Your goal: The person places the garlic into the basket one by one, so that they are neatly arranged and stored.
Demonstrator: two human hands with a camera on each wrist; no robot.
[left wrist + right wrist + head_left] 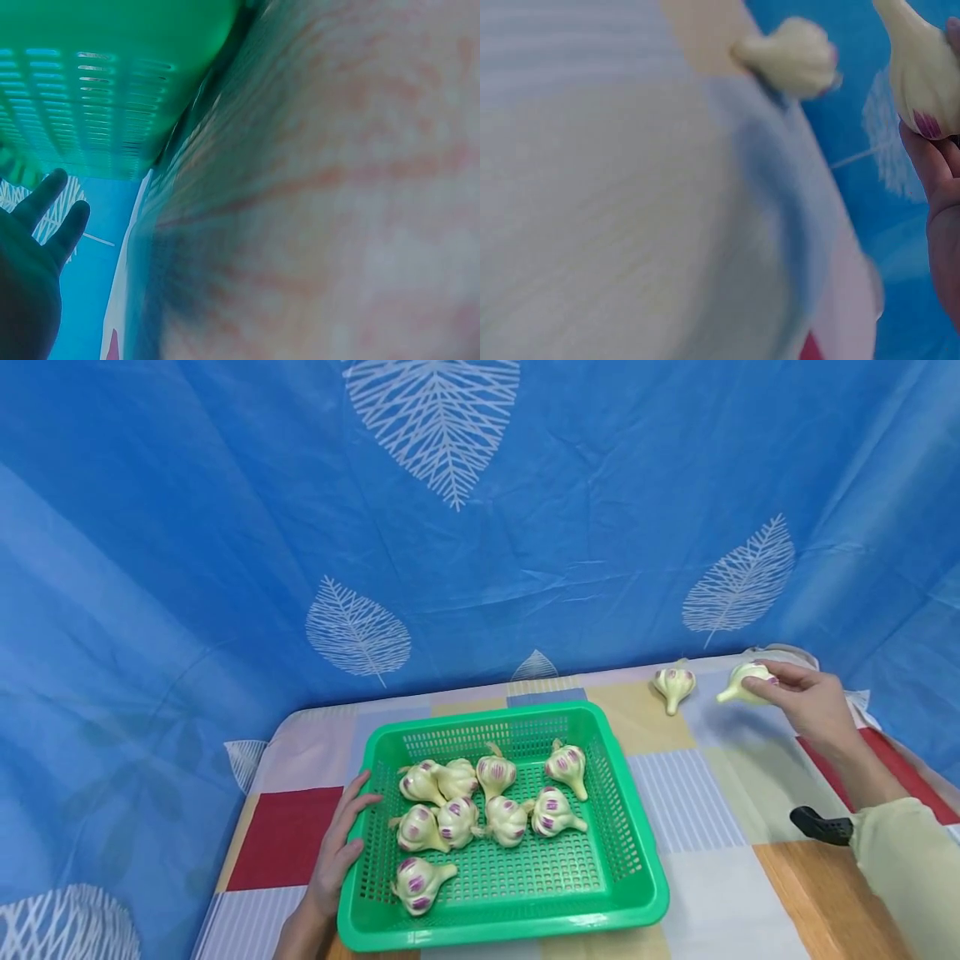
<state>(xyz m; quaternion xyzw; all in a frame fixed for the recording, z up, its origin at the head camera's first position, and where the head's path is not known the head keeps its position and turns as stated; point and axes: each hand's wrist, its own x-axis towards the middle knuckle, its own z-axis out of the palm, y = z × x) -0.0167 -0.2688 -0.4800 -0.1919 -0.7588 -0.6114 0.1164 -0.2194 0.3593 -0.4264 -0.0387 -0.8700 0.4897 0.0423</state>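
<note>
A garlic bulb (744, 682), pale with purple patches, is pinched between the thumb and fingers of my right hand (813, 706). It hangs above the cloth at the back right, its shadow below. The right wrist view shows the same bulb (924, 75) at the upper right. Another garlic bulb (674, 687) lies on the cloth just left of it. My left hand (335, 852) rests against the left side of a green plastic basket (630, 827), fingertips at its rim. In the left wrist view its fingers (69, 229) look straight and spread beside the basket wall.
Inside the basket lie several garlic bulbs (506, 820), mostly toward the left and middle. A patchwork cloth (686, 793) covers the table. Behind the table hangs a blue curtain (540, 568) with white leaf prints. A black curved piece (821, 825) sticks out by the right sleeve.
</note>
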